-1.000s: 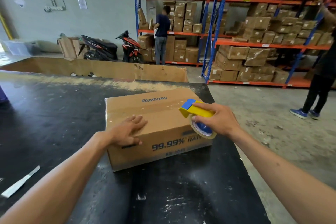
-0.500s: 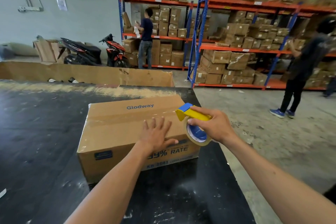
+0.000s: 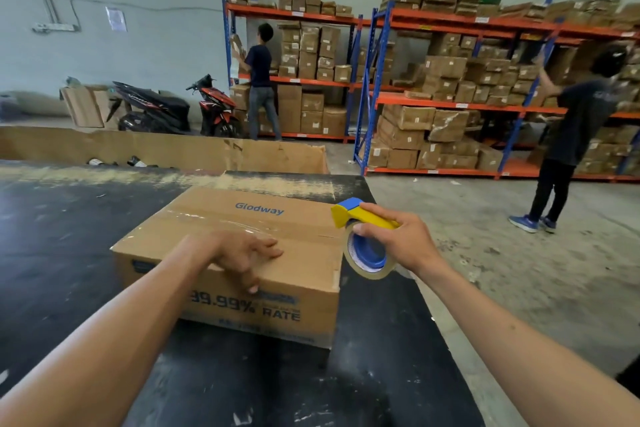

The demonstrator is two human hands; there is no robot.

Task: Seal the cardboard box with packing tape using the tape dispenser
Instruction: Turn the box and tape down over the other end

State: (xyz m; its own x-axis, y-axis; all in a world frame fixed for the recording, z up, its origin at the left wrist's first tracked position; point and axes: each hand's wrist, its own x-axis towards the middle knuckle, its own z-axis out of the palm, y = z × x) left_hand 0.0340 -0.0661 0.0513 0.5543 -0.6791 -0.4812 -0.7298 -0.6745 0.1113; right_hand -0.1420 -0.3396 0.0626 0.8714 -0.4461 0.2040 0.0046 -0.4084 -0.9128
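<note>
A brown cardboard box (image 3: 194, 239) printed "Glodway" lies on the black table (image 3: 52, 253), with a strip of clear tape along its top seam. My left hand (image 3: 239, 253) rests palm down on the box's top near the front edge, fingers curling over that edge. My right hand (image 3: 398, 239) grips a yellow and blue tape dispenser (image 3: 363, 236) with a roll of tape, held just off the box's right end, level with the top.
A long low cardboard bin (image 3: 156, 149) stands behind the table. Two scooters (image 3: 173, 111) are parked by the wall. Orange and blue shelves (image 3: 450, 107) hold several boxes. One person stands at the left shelf, another on the concrete floor at right.
The box has turned on the table, its right end swinging nearer to me. My left hand shifted toward the front edge. The dispenser stays at the box's right end.
</note>
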